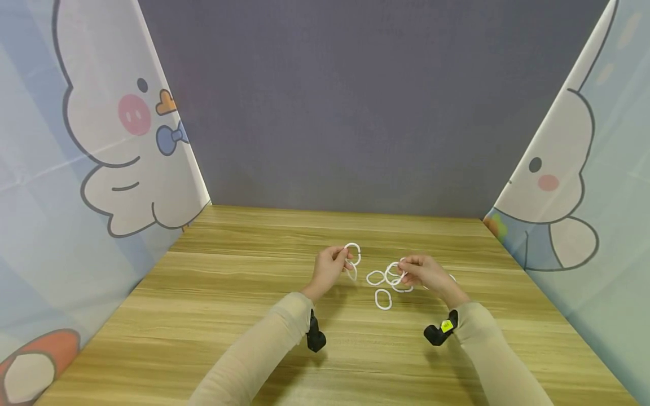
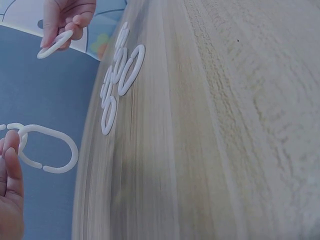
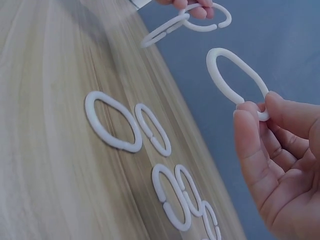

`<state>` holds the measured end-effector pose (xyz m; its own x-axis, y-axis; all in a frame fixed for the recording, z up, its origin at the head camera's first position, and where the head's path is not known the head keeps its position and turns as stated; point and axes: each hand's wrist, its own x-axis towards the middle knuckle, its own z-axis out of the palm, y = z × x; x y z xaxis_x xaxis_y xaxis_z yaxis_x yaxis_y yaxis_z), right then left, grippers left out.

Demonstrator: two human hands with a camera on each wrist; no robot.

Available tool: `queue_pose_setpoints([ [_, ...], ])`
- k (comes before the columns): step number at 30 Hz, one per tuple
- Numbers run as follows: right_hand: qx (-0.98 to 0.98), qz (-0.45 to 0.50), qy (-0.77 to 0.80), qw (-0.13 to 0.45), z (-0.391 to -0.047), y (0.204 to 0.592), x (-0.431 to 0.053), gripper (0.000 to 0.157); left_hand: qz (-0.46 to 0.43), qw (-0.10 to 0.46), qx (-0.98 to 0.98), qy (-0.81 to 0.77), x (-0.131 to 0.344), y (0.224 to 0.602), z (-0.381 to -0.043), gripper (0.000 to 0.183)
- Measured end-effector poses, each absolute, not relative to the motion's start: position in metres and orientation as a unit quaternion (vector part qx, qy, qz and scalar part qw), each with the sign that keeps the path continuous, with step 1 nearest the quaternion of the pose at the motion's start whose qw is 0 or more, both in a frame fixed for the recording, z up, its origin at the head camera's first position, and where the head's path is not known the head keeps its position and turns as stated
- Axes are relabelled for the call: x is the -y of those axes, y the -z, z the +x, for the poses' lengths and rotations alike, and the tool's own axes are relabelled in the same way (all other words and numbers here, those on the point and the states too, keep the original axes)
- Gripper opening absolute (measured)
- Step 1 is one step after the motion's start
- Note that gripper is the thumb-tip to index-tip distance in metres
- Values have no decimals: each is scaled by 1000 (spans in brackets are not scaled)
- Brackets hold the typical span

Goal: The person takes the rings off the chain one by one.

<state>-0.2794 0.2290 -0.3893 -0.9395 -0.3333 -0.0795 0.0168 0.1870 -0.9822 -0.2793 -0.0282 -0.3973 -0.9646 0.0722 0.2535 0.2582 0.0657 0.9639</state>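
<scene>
Between thumb and fingers, my left hand [image 1: 326,269] pinches a white oval plastic link [image 1: 359,255] above the table. A second white link [image 1: 355,274] hangs joined through it; both show a small gap in the left wrist view. To the right, my right hand [image 1: 427,274] pinches a single white link [image 3: 217,79] near its gap, held up off the table and apart from the left hand's pair. Below the hands several loose white links lie flat, among them a near one [image 1: 376,300] and one further left [image 1: 368,277]. My right hand partly hides others in the head view.
The links lie on a wood-grain table [image 1: 203,338]. Cartoon-printed cloth walls [image 1: 30,197] stand at both sides, and a dark grey panel [image 1: 335,113] closes off the back. Each wrist carries a black camera mount [image 1: 315,335].
</scene>
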Motion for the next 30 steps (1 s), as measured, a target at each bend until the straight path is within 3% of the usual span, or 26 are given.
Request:
queue_pose_setpoints([
  [5,-757,-103,628,149,-278,391,-234,34,-112,63,732,669,29,399,-283,23],
  [30,-794,-107,572,177,-267,403,-246,30,-110,63,730,671,31,405,-287,21],
])
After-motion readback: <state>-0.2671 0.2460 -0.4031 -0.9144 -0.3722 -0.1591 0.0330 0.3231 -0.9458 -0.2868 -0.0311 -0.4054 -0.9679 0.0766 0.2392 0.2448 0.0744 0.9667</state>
